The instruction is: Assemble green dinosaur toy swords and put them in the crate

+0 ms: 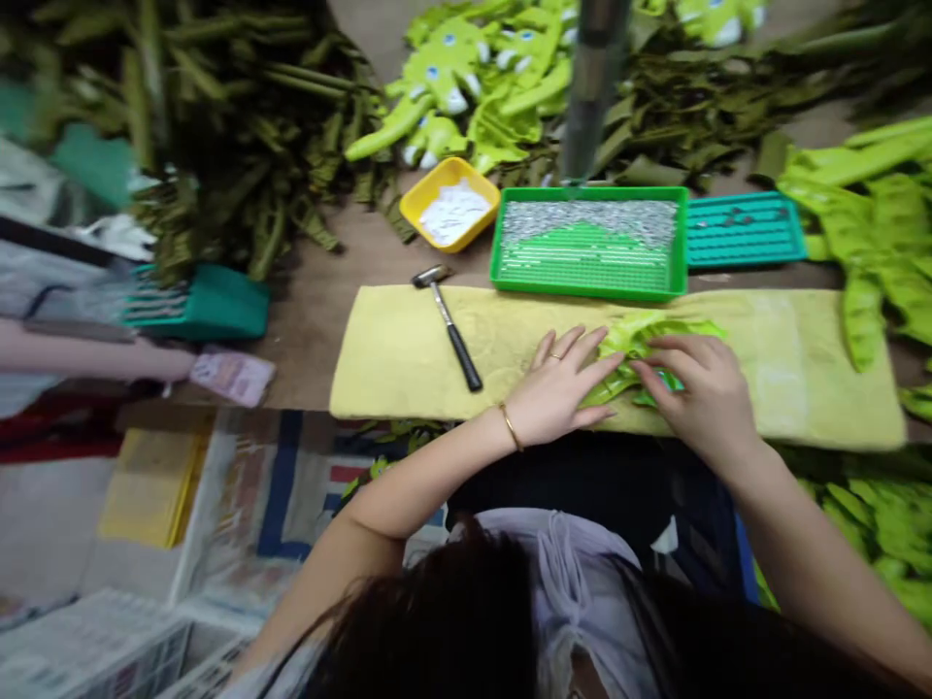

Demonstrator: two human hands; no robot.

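On a padded yellow cloth (393, 354) lies a crumpled, shiny lime-green piece (622, 364) of thin, floppy material. My left hand (557, 388) rests beside it with the fingers apart, and its fingertips touch the left edge of the piece. A gold bangle is on that wrist. From the right, my right hand (706, 398) bends over the same piece, thumb and fingers pinched on it. A small teal patch (666, 382) shows under the right fingers. To the left of both hands lies a hammer (451, 330) with a black grip.
Beyond the cloth stand a green ribbed tray (589, 288) of small metal pieces, a teal tray (749, 254) and a yellow bowl (412, 209) of white bits. Lime-green pieces (448, 73) with blue eyes and dark green strips (283, 146) are heaped behind. A vertical post (593, 87) rises there.
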